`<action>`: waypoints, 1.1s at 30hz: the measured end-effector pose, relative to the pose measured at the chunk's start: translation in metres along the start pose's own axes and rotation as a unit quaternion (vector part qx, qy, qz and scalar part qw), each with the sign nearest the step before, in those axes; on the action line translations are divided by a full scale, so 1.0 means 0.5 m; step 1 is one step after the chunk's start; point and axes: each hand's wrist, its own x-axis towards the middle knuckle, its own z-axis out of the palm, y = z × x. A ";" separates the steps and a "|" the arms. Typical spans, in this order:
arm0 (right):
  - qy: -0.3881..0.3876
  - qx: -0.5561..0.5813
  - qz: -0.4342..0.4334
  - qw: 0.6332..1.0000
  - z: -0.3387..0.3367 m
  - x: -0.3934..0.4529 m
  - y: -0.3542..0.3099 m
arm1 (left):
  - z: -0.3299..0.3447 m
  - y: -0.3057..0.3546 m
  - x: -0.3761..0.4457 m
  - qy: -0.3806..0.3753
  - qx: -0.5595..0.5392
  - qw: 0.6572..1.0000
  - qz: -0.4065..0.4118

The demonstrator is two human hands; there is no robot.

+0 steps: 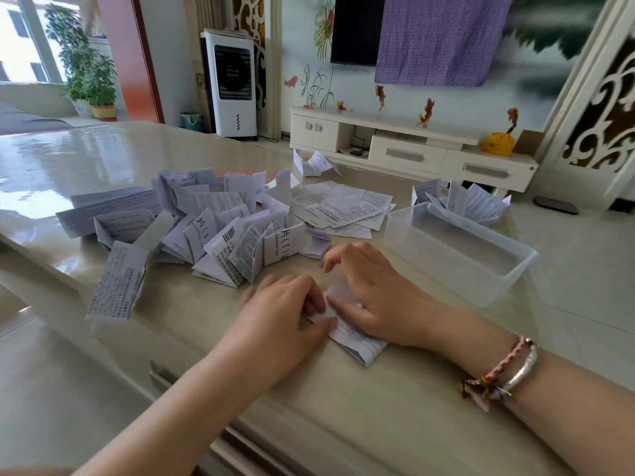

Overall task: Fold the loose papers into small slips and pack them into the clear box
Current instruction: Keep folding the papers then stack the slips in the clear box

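Observation:
A partly folded printed paper (357, 345) lies on the beige table near its front edge. My left hand (285, 314) holds its left side, fingers curled onto the fold. My right hand (371, 297) presses on its top with thumb and spread fingers. The clear plastic box (457, 255) stands to the right with nothing visible in its near part; several folded slips (470, 201) stand at its far end. A big heap of folded and loose papers (213, 228) lies to the left. Flat unfolded sheets (343, 204) lie behind my hands.
One long printed sheet (117, 283) hangs by the table's left edge. A small folded slip (316, 243) sits just beyond my right hand. Another crumpled paper (314, 163) rests at the table's far edge. A white TV cabinet (409, 146) stands behind.

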 end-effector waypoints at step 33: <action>-0.004 0.017 0.305 0.952 -0.067 -0.111 0.021 | 0.002 0.063 0.007 -0.115 0.214 0.969 -0.051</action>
